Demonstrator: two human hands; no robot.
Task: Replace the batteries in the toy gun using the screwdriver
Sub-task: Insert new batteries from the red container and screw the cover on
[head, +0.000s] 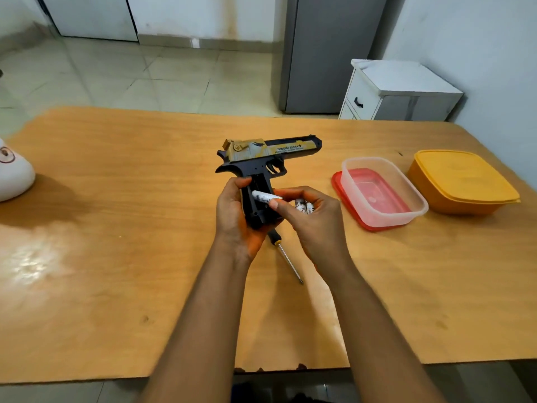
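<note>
Left hand [232, 212] grips toy gun [261, 161] by open grip. Right hand [312, 216] pinches white battery [266, 196] at compartment, two more batteries [305, 207] curled in fingers. Screwdriver [286, 255] on table [116, 257], six o'clock of gun.

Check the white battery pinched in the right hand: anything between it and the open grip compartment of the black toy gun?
Nothing visible. The white battery in the right hand already lies across the open grip compartment of the black and tan toy gun, which the left hand holds.

Bare table [122, 257] is lying open left of the hands. On the right, a clear container [383, 190] and orange lidded box [462, 181] are blocking passage; a screwdriver [286, 258] is lying between the forearms.
</note>
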